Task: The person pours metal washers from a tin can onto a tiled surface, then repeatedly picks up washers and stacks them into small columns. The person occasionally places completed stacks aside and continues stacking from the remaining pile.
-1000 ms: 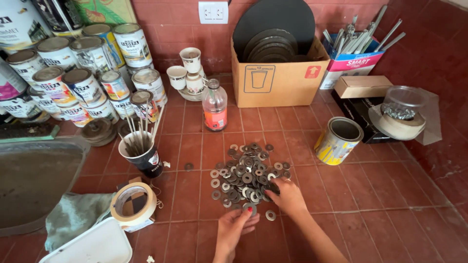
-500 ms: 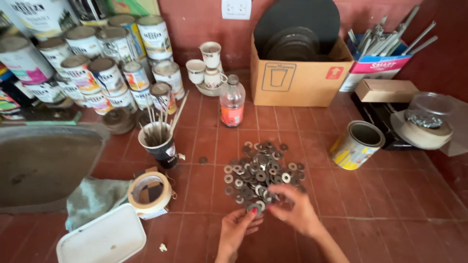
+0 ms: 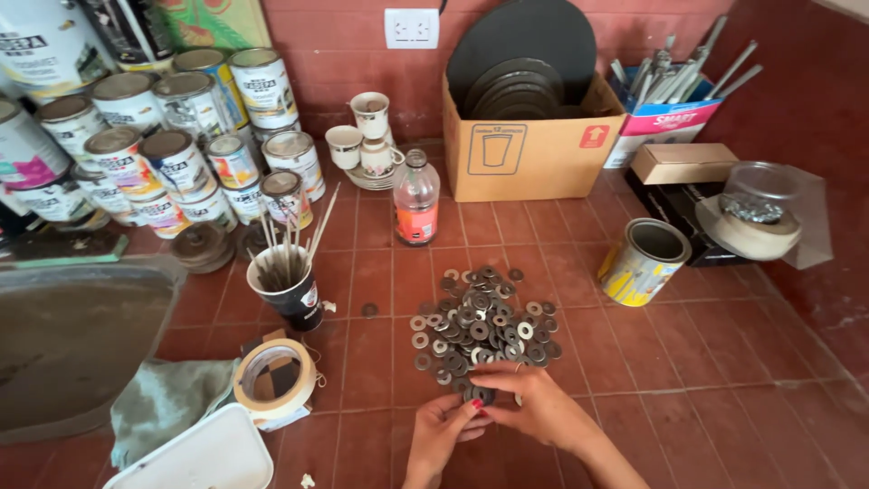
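Bare floor (image 3: 688,362) lay open right of the washer pile (image 3: 480,326), up to the tipped can (image 3: 643,263). Left of the pile stood the brush cup (image 3: 290,290) and tape roll (image 3: 274,376); behind it, the bottle (image 3: 417,199).

Grey metal washers (image 3: 480,326) on red-brown tiles (image 3: 670,362); yellow can (image 3: 641,263), tan box (image 3: 529,149), bottle (image 3: 417,199) w/ orange label, red nails.
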